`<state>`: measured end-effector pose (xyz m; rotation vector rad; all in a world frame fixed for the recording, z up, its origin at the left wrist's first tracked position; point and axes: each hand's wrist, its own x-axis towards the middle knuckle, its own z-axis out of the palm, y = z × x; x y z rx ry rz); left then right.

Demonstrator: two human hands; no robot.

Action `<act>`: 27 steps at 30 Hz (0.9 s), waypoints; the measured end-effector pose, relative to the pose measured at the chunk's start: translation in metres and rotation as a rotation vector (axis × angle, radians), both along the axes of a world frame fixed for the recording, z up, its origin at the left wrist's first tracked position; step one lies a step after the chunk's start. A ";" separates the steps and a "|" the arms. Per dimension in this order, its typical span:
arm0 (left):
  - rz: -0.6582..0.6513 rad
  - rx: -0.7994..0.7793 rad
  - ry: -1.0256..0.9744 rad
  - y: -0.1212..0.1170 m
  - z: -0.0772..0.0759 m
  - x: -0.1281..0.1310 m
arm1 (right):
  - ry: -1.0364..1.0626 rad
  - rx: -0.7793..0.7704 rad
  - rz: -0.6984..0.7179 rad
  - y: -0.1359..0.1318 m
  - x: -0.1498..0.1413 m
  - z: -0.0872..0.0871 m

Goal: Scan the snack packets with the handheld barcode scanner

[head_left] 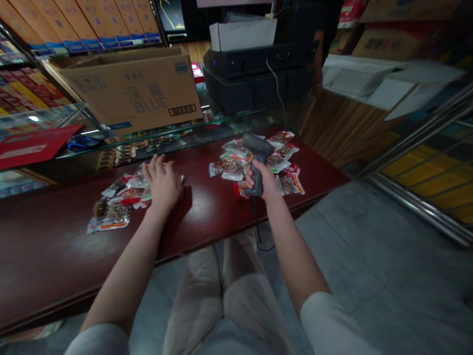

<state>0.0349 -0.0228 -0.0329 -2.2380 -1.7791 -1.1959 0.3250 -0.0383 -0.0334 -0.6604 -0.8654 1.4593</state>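
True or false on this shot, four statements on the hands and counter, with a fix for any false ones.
1. The right hand grips a dark handheld barcode scanner. True.
2. The left hand holds a second scanner. False: it rests on a pile of snack packets.
3. The scanner's cable hangs past the edge of the dark red wooden counter. True.
4. The cardboard box sits on the floor. False: it sits on a glass display case.

Camera, one: head-worn, facing forward and down past the person's knees [221,291] onto a red counter [66,246]. Close on left hand [161,185] and right hand [263,180]; shelves [29,93] farther off, at frame's edge.
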 end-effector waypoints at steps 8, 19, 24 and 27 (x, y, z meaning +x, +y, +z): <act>-0.350 -0.259 0.009 0.058 -0.034 0.087 | -0.039 0.033 -0.018 -0.001 -0.003 -0.015; -0.082 -0.336 -0.152 0.064 -0.047 0.076 | -0.078 -0.042 -0.026 -0.002 -0.002 -0.012; -0.078 -0.318 -0.457 0.040 -0.035 0.056 | -0.117 -0.048 -0.020 -0.003 0.000 -0.011; -0.163 -0.387 -0.654 0.012 -0.027 0.045 | -0.185 -0.076 -0.041 -0.008 0.001 -0.004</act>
